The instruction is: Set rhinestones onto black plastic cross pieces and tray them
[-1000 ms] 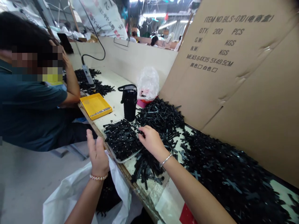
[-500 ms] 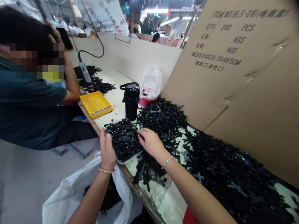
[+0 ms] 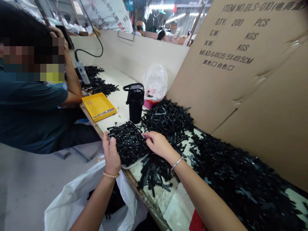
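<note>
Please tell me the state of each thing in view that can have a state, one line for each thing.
left hand: open, flat against the near edge of the tray pile
right hand: fingers bent, resting on the black parts
white tray: heaped with studded black parts
yellow tray: nearly bare, one metal strip inside
black bottle: upright, lid on
clear bag: bunched, standing
white sack: open below the table edge

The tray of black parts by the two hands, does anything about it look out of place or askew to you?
Yes: the tray is heaped so full that black strips hide all but its rim. It sits at the table edge, above a white bag, with loose strips scattered beside it.
</note>
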`<state>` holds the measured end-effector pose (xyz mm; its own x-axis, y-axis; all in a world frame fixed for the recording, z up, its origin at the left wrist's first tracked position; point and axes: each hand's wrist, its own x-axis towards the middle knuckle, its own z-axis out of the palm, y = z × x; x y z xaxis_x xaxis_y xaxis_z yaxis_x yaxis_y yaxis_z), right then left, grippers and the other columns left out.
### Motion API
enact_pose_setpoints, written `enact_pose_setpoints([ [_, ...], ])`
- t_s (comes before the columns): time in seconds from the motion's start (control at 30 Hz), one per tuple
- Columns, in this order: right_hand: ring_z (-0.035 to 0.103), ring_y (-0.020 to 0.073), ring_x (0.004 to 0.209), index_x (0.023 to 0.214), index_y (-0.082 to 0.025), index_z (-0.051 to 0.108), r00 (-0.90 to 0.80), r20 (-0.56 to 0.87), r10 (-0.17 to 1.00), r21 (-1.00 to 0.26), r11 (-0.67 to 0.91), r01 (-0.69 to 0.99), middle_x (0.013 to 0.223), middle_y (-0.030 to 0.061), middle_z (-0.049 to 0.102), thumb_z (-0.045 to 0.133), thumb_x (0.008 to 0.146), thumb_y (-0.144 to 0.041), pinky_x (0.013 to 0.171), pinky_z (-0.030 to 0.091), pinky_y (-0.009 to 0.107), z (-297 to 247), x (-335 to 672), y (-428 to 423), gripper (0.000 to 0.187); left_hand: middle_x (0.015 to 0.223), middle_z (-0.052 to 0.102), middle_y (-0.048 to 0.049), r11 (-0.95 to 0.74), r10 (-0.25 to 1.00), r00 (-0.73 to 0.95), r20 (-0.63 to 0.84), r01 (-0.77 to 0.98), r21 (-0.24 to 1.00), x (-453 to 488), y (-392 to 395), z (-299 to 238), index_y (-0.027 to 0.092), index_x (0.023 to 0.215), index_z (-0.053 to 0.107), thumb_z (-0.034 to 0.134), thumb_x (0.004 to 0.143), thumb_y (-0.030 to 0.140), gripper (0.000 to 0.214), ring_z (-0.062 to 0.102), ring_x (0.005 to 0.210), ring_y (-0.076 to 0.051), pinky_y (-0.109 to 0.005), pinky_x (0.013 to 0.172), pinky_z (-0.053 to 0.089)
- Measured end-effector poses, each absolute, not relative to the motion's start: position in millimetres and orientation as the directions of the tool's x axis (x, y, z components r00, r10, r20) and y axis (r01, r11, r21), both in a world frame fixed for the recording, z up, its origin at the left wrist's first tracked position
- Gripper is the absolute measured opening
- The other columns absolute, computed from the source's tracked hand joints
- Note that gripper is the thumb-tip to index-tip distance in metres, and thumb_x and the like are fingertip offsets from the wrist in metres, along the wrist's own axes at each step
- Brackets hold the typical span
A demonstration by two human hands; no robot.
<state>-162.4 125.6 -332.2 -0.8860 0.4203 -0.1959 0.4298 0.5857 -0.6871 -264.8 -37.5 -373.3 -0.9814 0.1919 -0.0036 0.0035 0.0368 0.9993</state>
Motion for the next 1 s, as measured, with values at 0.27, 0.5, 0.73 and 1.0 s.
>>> enact_pose_setpoints([
  [0.27, 0.055, 0.0074, 0.097, 0.113, -0.019, 0.066, -0.907, -0.15, 0.393, -0.726, 0.579, 0.371, 0.104, 0.0013, 0.06, 0.041, 0.082, -0.012, 0.099, 0.043, 0.021, -339, -164, 124, 0.04, 0.151, 0.028, -0.0079, 0.008, 0.196, -0.981, 0.003, 0.005, 1.0, -267, -36, -374, 0.018, 0.144, 0.034, 0.05, 0.089, 0.047, 0.064, 0.023, 0.14, -0.019, -0.03, 0.115, 0.018],
  [0.5, 0.056, 0.0072, 0.1, 0.108, -0.019, 0.066, -0.884, -0.15, 0.443, -0.78, 0.497, 0.381, 0.109, 0.0, 0.059, 0.042, 0.081, -0.01, 0.098, 0.044, 0.022, -351, -166, 129, 0.037, 0.15, 0.028, -0.009, -0.033, 0.202, -0.979, 0.021, 0.015, 0.999, -270, -37, -380, 0.018, 0.142, 0.036, 0.051, 0.088, 0.046, 0.062, 0.023, 0.14, -0.022, -0.036, 0.116, 0.017],
  [0.73, 0.054, 0.0081, 0.104, 0.11, -0.016, 0.064, -0.847, -0.162, 0.506, -0.761, 0.483, 0.434, 0.112, 0.0012, 0.058, 0.041, 0.082, -0.007, 0.102, 0.042, 0.022, -358, -185, 142, 0.037, 0.149, 0.031, -0.0098, -0.097, 0.17, -0.985, 0.009, -0.008, 0.995, -274, -35, -376, 0.017, 0.141, 0.037, 0.052, 0.088, 0.043, 0.06, 0.028, 0.138, -0.021, -0.034, 0.115, 0.021],
  [1.0, 0.052, 0.0141, 0.115, 0.129, -0.015, 0.052, -0.839, -0.352, 0.415, -0.728, 0.442, 0.524, 0.123, 0.0045, 0.053, 0.033, 0.092, -0.018, 0.107, 0.039, 0.026, -360, -223, 155, 0.042, 0.149, 0.03, -0.0128, -0.066, 0.14, -0.99, -0.022, -0.032, 0.997, -278, -32, -375, 0.011, 0.142, 0.032, 0.052, 0.087, 0.044, 0.067, 0.029, 0.137, -0.021, -0.033, 0.115, 0.021],
])
